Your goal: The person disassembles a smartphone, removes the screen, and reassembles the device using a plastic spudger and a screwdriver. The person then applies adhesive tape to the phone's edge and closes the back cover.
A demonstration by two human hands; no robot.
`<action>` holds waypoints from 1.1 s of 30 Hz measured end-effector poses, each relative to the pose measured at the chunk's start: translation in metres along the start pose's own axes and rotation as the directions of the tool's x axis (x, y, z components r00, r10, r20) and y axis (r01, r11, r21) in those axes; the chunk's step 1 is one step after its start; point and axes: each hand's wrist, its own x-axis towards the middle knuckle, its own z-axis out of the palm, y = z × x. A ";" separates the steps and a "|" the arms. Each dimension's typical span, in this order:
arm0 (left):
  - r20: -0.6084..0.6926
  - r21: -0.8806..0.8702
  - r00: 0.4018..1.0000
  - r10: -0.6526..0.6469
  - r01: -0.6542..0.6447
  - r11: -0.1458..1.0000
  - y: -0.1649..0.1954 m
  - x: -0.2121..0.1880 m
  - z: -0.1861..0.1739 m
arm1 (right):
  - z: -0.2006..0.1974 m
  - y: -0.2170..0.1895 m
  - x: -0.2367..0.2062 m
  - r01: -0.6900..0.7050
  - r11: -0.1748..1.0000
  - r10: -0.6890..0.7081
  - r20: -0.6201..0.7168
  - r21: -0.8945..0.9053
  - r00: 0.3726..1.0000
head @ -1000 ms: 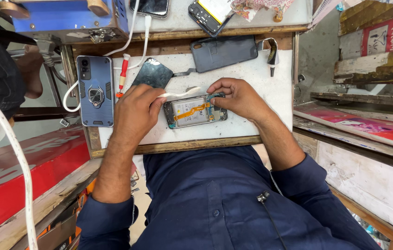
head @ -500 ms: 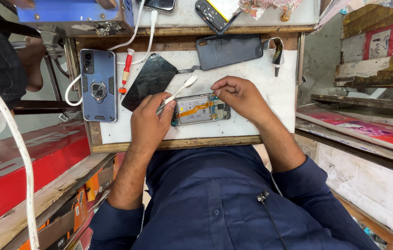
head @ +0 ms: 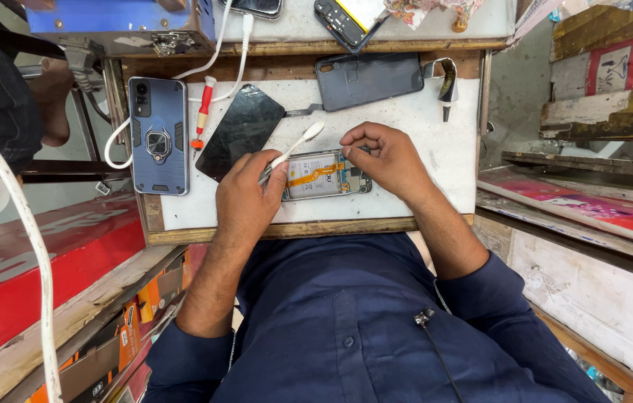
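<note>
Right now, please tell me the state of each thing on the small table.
Opened phone: back removed, insides showing, flat.
Black back cover: off, lying apart.
Blue-cased phone: face down, cable attached.
Left hand: holding white toothbrush.
Right hand: fingertips on opened phone.
Red screwdriver: lying unused.

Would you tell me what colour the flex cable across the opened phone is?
Orange, running across the opened phone; the head view shows it.
</note>
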 end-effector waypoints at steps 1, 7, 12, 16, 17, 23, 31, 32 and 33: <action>-0.005 -0.003 1.000 0.008 -0.008 1.000 0.000 0.000 0.000 | 0.000 0.000 0.000 -0.007 1.000 0.007 0.002 -0.001 1.000; -0.019 -0.003 0.999 0.036 -0.036 0.999 -0.001 0.000 0.001 | -0.002 0.000 0.001 -0.042 0.999 0.041 0.020 0.030 0.999; -0.001 0.009 1.000 0.018 -0.018 1.000 -0.002 0.000 0.001 | -0.004 0.005 0.002 -0.053 0.996 0.050 0.052 0.072 0.997; -0.029 -0.002 0.998 0.051 -0.051 0.999 -0.002 0.000 0.001 | -0.006 0.008 0.002 -0.029 0.993 0.021 0.068 0.119 0.997; -0.028 0.003 0.998 0.050 -0.050 0.999 -0.002 0.000 0.001 | -0.006 0.009 0.001 -0.031 0.993 0.024 0.067 0.114 0.997; -0.029 0.013 0.998 0.049 -0.049 0.999 -0.002 -0.001 0.002 | -0.004 0.005 0.001 -0.026 0.995 0.023 0.030 0.095 0.999; -0.006 0.030 0.999 0.036 -0.036 0.999 -0.002 -0.001 0.002 | -0.002 0.001 0.001 0.002 0.995 -0.004 0.023 0.104 1.000; 0.000 0.036 1.000 0.031 -0.031 0.999 -0.002 -0.001 0.002 | -0.001 0.001 0.000 -0.003 0.994 0.001 0.019 0.114 1.000; 0.006 0.043 1.000 0.027 -0.027 0.999 -0.002 -0.002 0.002 | 0.000 0.003 -0.001 -0.007 0.992 0.005 0.014 0.123 1.000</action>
